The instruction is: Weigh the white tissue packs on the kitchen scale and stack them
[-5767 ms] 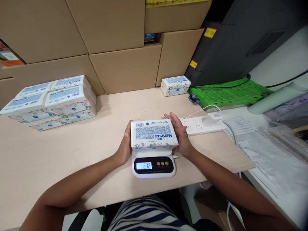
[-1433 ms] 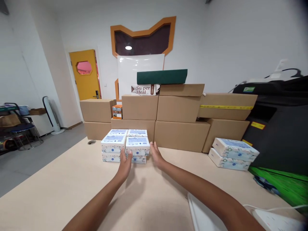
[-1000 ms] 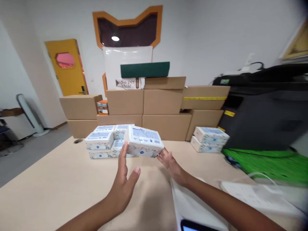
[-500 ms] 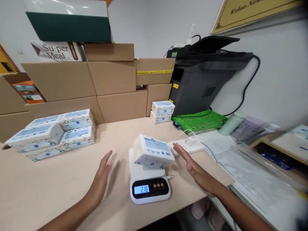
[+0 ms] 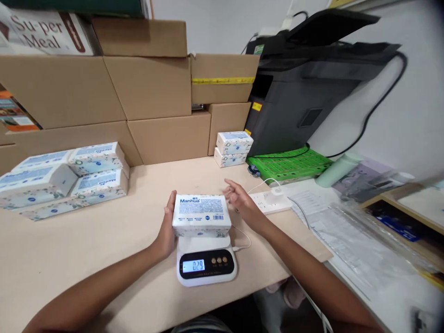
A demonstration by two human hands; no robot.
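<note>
A Manhua tissue pack (image 5: 201,215) rests on the white platform of a digital scale (image 5: 207,268), its printed face up and its long side facing me. The lit display reads 0.29. My left hand (image 5: 167,226) lies along the pack's left end, fingers stretched out and touching or nearly touching it. Just off the right end is my right hand (image 5: 243,203), its fingers apart and holding nothing. A white cable runs from the scale's right side.
Several more tissue packs (image 5: 99,185) are stacked at the left, and two small packs (image 5: 233,150) at the back. Cardboard boxes (image 5: 166,138) line the rear. Right of the scale are a power strip (image 5: 272,201), a green crate (image 5: 291,164) and a dark printer (image 5: 294,106).
The tissue pack has turned from skewed to nearly straight on the scale. Both hands have come in closer to it. The display went from 2.18 to 0.29, and my view has shifted.
</note>
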